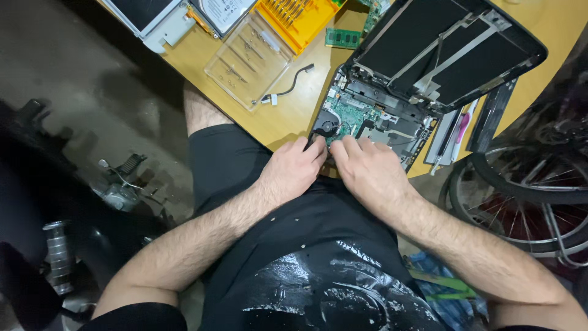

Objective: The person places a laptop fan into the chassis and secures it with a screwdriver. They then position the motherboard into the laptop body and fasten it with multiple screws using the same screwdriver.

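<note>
Laptop (pixel 380 116) lying opened with board exposed; both hands (pixel 294 171) (pixel 367 171) pressing at its near edge, fingers together, grip indiscernible

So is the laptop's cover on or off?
Off. The laptop lies opened up, its green circuit board and fan bare beneath both hands.

— Room near the left hand (pixel 293 168)?
— Bare tabletop (pixel 294 107) at 12 o'clock, crossed only by a loose black cable (pixel 291 81); clear plastic lid (pixel 248 60) beyond at 11.
— And by the right hand (pixel 367 171)?
— Crowded: opened laptop base (pixel 367 119) touching both sets of fingertips, raised screen panel (pixel 450 49) at 1 o'clock, bicycle wheel (pixel 533 184) at 3, well apart.
</note>
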